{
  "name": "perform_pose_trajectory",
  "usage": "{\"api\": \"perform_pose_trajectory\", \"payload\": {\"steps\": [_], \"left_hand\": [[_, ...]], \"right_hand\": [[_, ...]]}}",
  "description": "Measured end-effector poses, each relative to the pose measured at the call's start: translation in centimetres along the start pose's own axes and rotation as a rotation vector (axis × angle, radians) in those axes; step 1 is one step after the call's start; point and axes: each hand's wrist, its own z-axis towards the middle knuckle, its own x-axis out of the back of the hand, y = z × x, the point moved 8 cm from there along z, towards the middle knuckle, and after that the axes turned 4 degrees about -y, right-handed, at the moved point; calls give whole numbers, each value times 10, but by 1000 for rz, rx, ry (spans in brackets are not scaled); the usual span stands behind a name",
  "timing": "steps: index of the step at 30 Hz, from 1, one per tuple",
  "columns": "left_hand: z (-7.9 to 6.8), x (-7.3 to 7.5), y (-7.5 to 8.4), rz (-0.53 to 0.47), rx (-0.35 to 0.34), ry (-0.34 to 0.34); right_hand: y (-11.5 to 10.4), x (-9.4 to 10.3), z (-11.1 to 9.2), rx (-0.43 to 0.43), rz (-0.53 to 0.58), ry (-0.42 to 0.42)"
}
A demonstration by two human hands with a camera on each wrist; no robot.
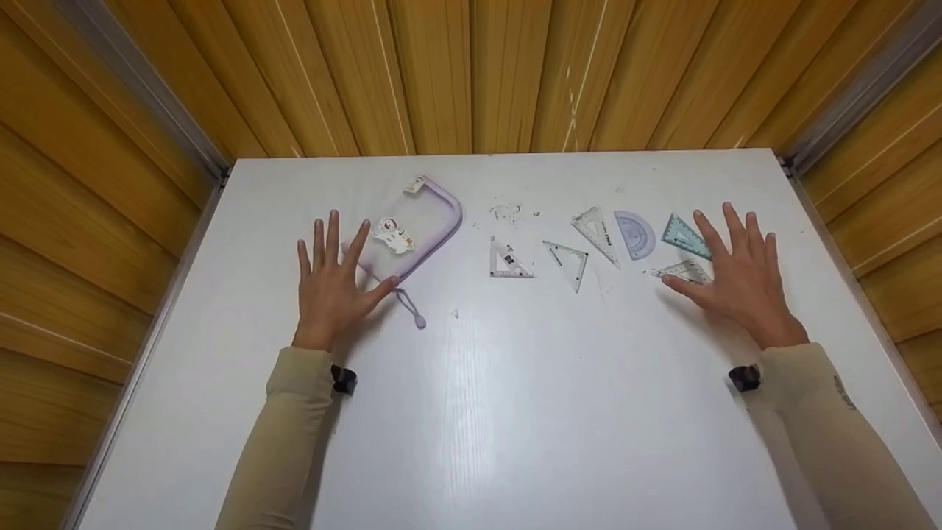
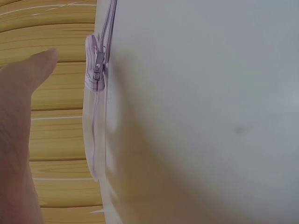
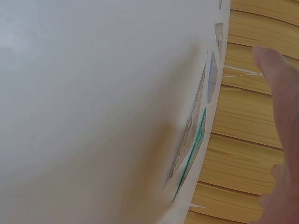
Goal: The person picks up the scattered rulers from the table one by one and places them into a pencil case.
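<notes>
My left hand (image 1: 331,291) is spread with straight fingers over the near left side of a clear zip pouch (image 1: 441,243) with lilac edging and a cartoon sticker. The pouch's zipper pull (image 2: 99,63) shows in the left wrist view. Fingers apart, my right hand (image 1: 747,287) hovers by a teal set square (image 1: 683,234) and a clear set square (image 1: 681,271), partly covering both. Left of these lie a lilac protractor (image 1: 636,235) and several more clear set squares, among them one (image 1: 597,234), another (image 1: 568,261) and a third (image 1: 508,261). Neither hand holds anything.
Everything lies on a white table (image 1: 515,412). A lilac strap (image 1: 412,309) hangs off the pouch toward me. Dark smudges (image 1: 506,213) mark the tabletop behind the set squares. Wood-look panels (image 1: 441,73) enclose the table's back and sides.
</notes>
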Motion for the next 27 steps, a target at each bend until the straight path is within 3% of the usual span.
{"api": "perform_pose_trajectory", "payload": {"steps": [27], "left_hand": [[2,-4,16,-1,-30,20]], "right_hand": [[-14,-11,9,21,-27,-23]]}}
